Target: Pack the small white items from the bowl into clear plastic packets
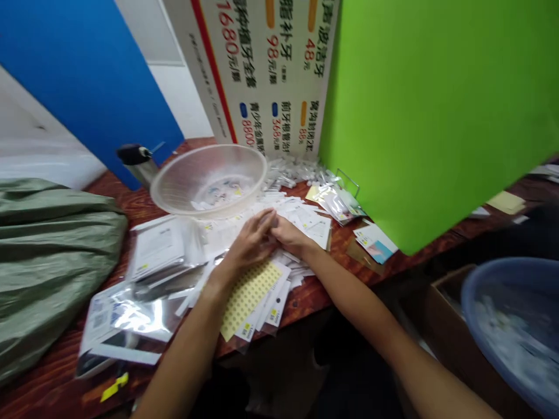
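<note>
My left hand [255, 235] and my right hand [288, 234] meet over a pile of white cards [312, 221] on the table. Both have bent, closed fingers with the tips together; whatever is between them is too small or hidden to make out. Just below my left hand lies a yellow sheet of small round stickers [253, 294], partly covered by my wrist. White printed cards [276, 308] fan out from under it at the table's front edge. Behind my hands stands a clear plastic basin [172, 189] with small printed pieces inside.
Clear plastic packets [159, 247] are stacked on the left beside a green-grey sack [56, 250]. Small clear plastic pieces [297, 171] lie behind the cards. A green board [437, 105] rises at the right. A blue tub [480, 273] stands lower right.
</note>
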The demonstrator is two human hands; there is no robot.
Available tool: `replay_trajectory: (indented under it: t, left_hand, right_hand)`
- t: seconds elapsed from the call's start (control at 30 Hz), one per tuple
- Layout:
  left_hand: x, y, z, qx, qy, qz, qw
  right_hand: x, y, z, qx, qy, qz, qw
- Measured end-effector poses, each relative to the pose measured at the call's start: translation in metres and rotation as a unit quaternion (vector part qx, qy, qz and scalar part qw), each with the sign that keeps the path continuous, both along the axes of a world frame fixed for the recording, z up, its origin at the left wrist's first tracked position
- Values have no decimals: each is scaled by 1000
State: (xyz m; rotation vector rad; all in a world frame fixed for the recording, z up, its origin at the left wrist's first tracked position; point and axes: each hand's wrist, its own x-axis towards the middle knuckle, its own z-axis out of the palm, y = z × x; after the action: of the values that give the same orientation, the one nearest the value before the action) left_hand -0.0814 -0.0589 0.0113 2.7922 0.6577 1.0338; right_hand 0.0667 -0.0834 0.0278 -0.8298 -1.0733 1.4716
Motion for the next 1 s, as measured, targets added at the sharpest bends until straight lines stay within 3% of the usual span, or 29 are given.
replay_trajectory:
  t: [0.1,0.27,0.33,0.43,0.57,0.67,0.77,0.87,0.93,1.0]
  left_hand:
    - [-2,7,0,-14,-3,30,999]
    - [-4,15,-1,-27,-54,33,998]
    - [-4,11,3,-28,-67,57,996]
    - [-2,-2,14,-63,-50,50,995]
    - [6,-19,26,-171,137,-107,970]
    - [12,-23,25,-215,170,-79,958]
    - [12,-21,23,-287,112,-24,951]
    - [6,-16,22,-353,43,-14,935]
    - [1,-11,21,-364,-14,23,931]
    - [-4,-5,20,-342,-87,101,930]
  right_hand:
    - [1,4,0,-19,34,-13,999]
    - [4,7,-2,-41,37,44,998]
    - [8,9,-2,-47,51,37,997]
    - [22,14,0,-50,105,-60,991]
    - [46,26,0,-67,157,-230,958]
    - [55,30,0,-79,165,-259,949]
    - [56,27,1,-85,148,-233,957]
    - [57,19,7,-75,95,-149,981]
    - [58,13,12,-54,45,-85,994]
    - [58,8,16,-27,-13,-42,999]
